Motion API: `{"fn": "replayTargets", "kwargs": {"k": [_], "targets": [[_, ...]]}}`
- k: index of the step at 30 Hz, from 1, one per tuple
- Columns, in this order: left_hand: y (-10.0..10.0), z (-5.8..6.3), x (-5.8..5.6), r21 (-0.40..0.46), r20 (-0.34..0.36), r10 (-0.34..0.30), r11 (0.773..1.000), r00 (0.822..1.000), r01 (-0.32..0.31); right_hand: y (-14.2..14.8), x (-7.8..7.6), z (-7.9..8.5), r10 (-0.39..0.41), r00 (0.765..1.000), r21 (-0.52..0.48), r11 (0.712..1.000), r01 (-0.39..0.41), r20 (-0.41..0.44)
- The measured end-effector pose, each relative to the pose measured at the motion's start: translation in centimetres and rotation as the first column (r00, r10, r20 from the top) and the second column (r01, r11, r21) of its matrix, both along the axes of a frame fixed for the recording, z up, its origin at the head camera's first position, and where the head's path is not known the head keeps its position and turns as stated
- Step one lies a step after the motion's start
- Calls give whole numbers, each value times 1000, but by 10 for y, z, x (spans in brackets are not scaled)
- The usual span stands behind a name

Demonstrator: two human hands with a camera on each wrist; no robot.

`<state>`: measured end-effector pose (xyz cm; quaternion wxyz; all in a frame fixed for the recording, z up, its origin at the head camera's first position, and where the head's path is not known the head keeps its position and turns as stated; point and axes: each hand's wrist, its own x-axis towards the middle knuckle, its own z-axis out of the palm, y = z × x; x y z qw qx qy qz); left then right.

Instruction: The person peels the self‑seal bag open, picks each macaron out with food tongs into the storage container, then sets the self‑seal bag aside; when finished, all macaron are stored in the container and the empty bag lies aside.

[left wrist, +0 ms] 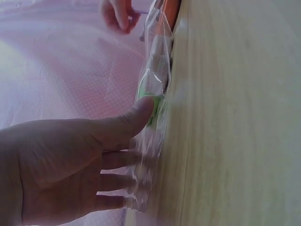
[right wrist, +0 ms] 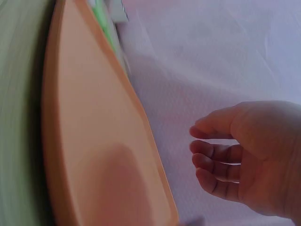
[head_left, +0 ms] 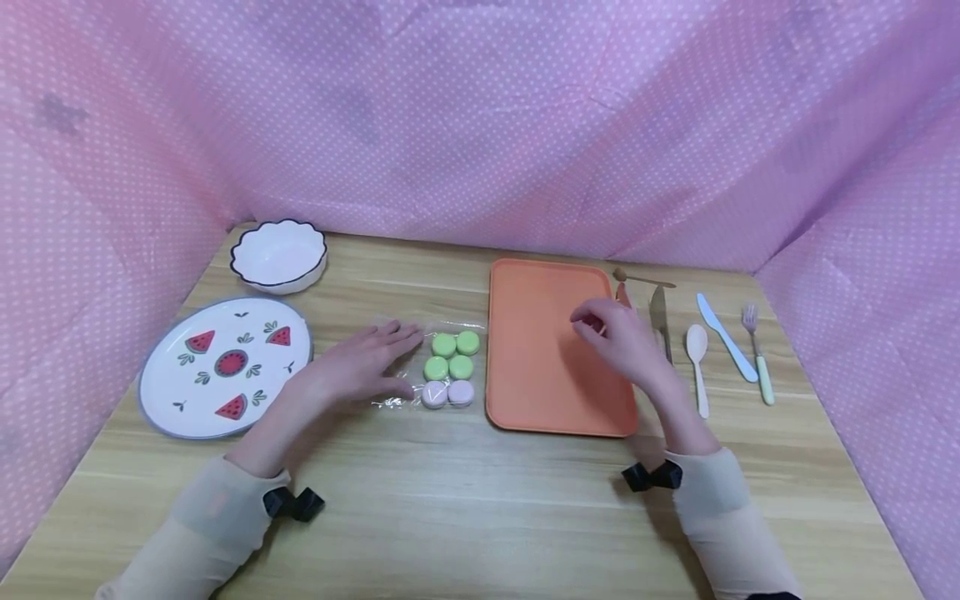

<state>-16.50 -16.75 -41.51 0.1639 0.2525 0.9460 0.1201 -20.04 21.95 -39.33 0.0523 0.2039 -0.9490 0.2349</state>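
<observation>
Several green macarons (head_left: 444, 345) and two lilac macarons (head_left: 461, 392) sit in rows inside a clear plastic wrapper (left wrist: 153, 80), left of the orange tray (head_left: 540, 342). My left hand (head_left: 356, 365) lies at the wrapper's left edge, fingers spread and nearly straight. In the left wrist view its thumb overlaps the film beside a green macaron. Over the right part of the tray hovers my right hand (head_left: 618, 337), fingers loosely bent. Nothing shows between its thumb and fingers in the right wrist view.
At the left are a watermelon-patterned plate (head_left: 258, 362) and a scalloped white bowl (head_left: 279, 254). Right of the tray lie a dark blade (head_left: 658, 308), a pale spoon (head_left: 697, 346), a blue knife (head_left: 727, 337), a fork (head_left: 759, 358) and a small wooden utensil (head_left: 645, 281).
</observation>
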Motion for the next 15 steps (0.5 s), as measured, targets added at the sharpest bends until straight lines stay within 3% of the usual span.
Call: {"fn": "replayTargets", "kwargs": {"k": [7,11,15], "targets": [[1,1,-4,11,-18,-30,1000,999,30,51,9,-3,-149,989,1,989,150,-21],[2,2,-5,18,-32,-64,998,997,65,72,13,-8,-209,976,0,978,209,-67],[-1,2,-4,34,-18,-60,998,998,60,84,16,-12,-246,968,17,969,246,-43]]}}
